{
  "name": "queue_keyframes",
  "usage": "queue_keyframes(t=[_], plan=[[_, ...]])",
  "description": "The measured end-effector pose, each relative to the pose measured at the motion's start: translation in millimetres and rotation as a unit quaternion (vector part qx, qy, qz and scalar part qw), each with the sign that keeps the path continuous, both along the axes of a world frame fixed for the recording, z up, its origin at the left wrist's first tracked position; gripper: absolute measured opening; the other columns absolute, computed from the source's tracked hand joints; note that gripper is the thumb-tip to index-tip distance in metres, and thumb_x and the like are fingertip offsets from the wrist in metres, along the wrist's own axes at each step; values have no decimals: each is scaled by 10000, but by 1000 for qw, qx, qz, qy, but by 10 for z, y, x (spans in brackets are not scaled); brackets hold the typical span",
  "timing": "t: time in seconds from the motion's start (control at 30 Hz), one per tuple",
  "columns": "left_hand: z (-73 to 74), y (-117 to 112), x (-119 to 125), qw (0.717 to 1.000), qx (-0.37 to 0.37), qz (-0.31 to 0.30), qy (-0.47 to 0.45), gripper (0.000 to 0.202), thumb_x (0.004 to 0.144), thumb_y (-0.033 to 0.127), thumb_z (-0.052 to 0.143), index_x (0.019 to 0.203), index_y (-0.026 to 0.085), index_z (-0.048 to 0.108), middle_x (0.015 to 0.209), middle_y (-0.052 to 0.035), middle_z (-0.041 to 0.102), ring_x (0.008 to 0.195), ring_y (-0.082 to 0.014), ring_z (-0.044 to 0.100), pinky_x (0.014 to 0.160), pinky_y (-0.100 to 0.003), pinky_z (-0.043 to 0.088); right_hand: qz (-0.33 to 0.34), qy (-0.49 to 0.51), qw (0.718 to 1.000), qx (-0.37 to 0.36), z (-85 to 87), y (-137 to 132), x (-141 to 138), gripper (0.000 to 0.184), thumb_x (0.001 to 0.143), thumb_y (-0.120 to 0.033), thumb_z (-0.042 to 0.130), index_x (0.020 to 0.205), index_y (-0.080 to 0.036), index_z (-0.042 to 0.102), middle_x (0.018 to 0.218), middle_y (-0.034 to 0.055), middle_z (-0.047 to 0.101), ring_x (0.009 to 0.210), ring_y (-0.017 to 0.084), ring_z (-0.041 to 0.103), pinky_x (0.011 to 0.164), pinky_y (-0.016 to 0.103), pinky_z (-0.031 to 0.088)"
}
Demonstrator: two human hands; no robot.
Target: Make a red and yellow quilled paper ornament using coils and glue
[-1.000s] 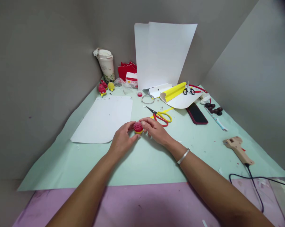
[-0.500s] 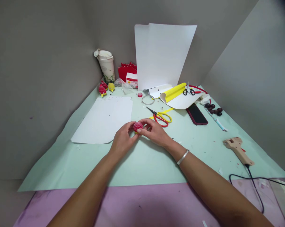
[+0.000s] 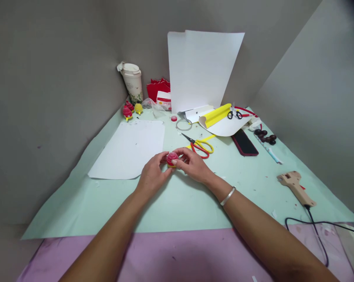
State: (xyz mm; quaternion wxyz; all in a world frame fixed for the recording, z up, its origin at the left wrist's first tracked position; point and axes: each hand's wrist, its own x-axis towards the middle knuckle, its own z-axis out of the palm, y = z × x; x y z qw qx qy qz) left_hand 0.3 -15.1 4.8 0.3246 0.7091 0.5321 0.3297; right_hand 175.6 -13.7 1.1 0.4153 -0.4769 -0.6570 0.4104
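1. A small ball [image 3: 171, 156], ridged and pinkish red above with a yellow band below, sat between two bare hands near the middle of the table. Whether it touched the surface beneath could not be told.
2. The left hand [image 3: 152, 170] cupped the ball's left side, fingers behind and thumb at the lower front edge, pinching it lightly.
3. The right hand [image 3: 193, 165] pinched the ball from the right, its thumb laid across the front and its fingers curled around the far side. A silver bracelet [image 3: 228, 196] circled that wrist.
4. Just beyond the right hand lay scissors [image 3: 196, 142] with one red and one yellow handle, over a thin yellow strip [image 3: 209, 137].
5. To the left, a white sheet [image 3: 126, 152] lay flat, its near right corner by the left hand.
6. Under all this spread a pale green covering [image 3: 177, 207], with a purple surface [image 3: 177, 254] showing along the near edge.
7. On the right were a dark phone [image 3: 245, 142], brown oval beads [image 3: 265, 137] and, nearer, a beige glue gun [image 3: 297, 188] with a black cord [image 3: 314, 223].
8. At the back left, red-and-yellow pieces [image 3: 127, 112] and a yellow ball [image 3: 138, 108] stood before a lidded cup [image 3: 133, 82].
9. At the back centre, tall white sheets [image 3: 206, 70] leaned upright behind a curled yellow sheet [image 3: 216, 115].
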Motion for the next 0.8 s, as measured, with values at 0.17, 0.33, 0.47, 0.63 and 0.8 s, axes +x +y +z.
queue_keyframes(t=[0.17,0.33,0.47,0.63,0.8], plan=[[-14,3,-5,1000,0,1,8,431,800,339,662,1210,224,594,1226,-85,676,1099,-260,637,966,-427,501,7,-28,999,18,-1,1,3,269,849,-350,645,1074,-204,633,1060,51,644,795,149,603,749,314,509],[-37,4,-1,1000,3,6,3,441,802,339,663,1220,221,589,1232,-88,674,1104,-260,639,961,-423,508,5,-40,999,20,-1,-6,9,364,829,-368,671,1143,-197,600,1104,68,637,763,146,593,729,318,506],[-45,6,7,1000,7,2,2,437,807,334,662,1221,213,591,1218,-89,679,1094,-258,642,959,-418,510,1,-45,998,45,-3,-8,7,331,829,-334,673,1124,-195,618,1098,66,638,820,159,601,731,306,500],[-13,-6,20,1000,11,-3,3,420,809,318,664,1213,221,599,1218,-77,682,1105,-248,637,961,-403,508,-5,-37,998,45,9,-7,2,308,848,-334,657,1124,-199,628,1101,63,641,851,162,603,733,299,502],[6,-14,30,1000,9,3,4,392,820,292,650,1204,234,604,1226,-65,681,1112,-240,637,957,-392,512,7,-59,997,48,-15,1,6,313,840,-307,670,1135,-208,635,1086,59,629,805,151,607,725,305,511]])
